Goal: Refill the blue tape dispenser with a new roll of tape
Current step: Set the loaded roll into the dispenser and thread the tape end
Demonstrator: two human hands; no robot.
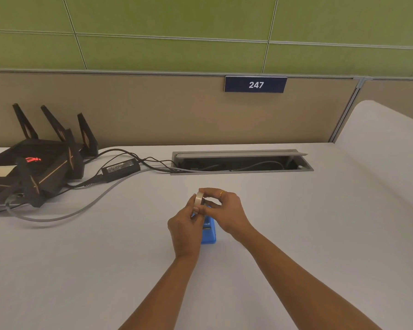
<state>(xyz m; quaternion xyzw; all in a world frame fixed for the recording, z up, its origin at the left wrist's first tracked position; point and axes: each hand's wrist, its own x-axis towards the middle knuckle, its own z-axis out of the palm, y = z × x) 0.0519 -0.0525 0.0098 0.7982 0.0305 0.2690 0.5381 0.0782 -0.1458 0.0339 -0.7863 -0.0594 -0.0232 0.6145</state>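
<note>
From the head camera, both bare forearms reach forward over a pale grey tabletop (296, 222). The left hand (185, 225) and the right hand (227, 210) meet above the middle of it, and between them they hold a roll of tape (198, 198), pale and seen nearly edge-on, tilted slightly. The left fingers are clamped on the roll's near side; the right fingers close on it from the far side, a gold ring (222, 193) on one of them. Just below the hands stands the blue tape dispenser (209, 232) on the tabletop, its upper part hidden behind the fingers, so whether the roll touches it cannot be told. Farther back, a cable tray (241, 160) lies open. To the left sit a black router (31, 167) with upright antennas and a power adapter (121, 168). A "247" sign (255, 84) hangs on the partition.
</note>
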